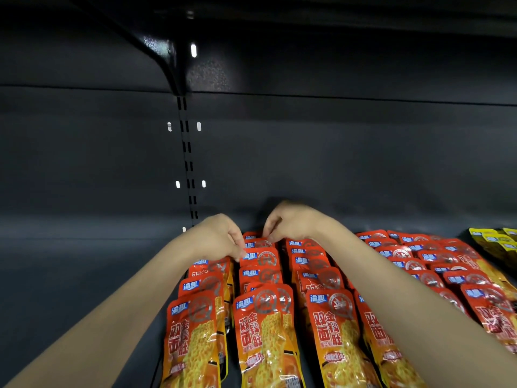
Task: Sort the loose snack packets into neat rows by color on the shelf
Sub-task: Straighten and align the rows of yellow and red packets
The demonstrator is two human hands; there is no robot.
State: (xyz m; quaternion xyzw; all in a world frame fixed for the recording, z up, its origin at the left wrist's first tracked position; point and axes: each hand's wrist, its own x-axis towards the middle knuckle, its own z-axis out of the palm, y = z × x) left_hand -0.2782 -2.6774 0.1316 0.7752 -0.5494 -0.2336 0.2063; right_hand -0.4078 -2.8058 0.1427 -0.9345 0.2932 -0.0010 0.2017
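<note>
we start at the left, where the dark shelf (70,275) floor lies bare beside the first row of red snack packets (195,331). this outer row is the least supported; we judge that a sideways nudge from the forearm above it could fan its overlapped packets out toward that bare side

the left hand (221,236) reaches to the back of the shelf, and its grip is a narrow pinch of thumb and fingertips on the top edge of a red packet (258,257) in the second row. the right hand (288,222) is just beside it, fingers curled down on the far packets of the same row; we take it to be pinching one, though the contact itself is hidden under the fingers. both arms pass low over the front packets, and we judge that pulling one packet out could drag its overlapped neighbours and break the row

further right the red rows lean more and crowd each other, so their lines are harder to tell apart. at the far right a group of yellow packets (492,242) sits close beside the last red row, and we judge a careless shove could mix the two colours

behind everything stand the back panel and the slotted upright (188,163), which limit how far rows can be pushed
</note>
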